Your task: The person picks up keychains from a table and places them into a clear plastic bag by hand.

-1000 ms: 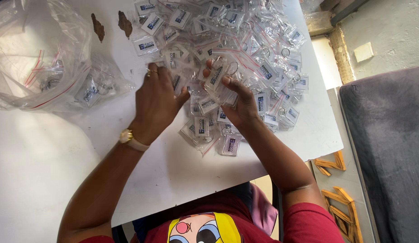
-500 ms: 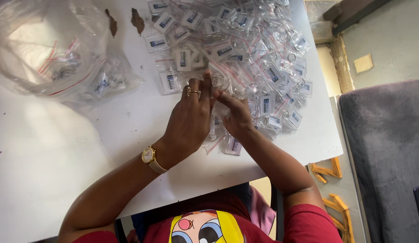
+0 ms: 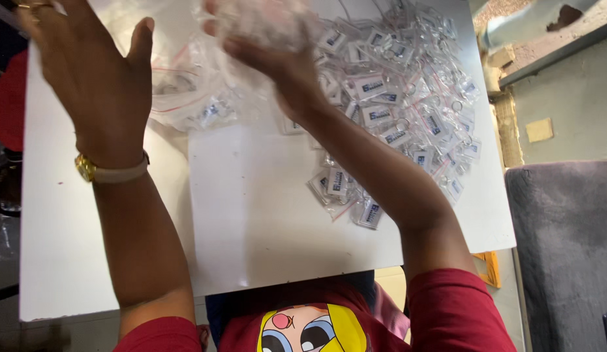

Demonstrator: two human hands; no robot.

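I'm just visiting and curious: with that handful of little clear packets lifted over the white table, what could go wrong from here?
1. The right hand holds a blurred bunch of small clear plastic packets loosely, so some might slip and scatter.
2. A few packets lie near the white table's front edge, so a passing forearm could knock them off.
3. The raised left hand is above the large clear plastic bag and could snag it.

One head-worn camera looks steeply down, close above the raised hands and the white counter.
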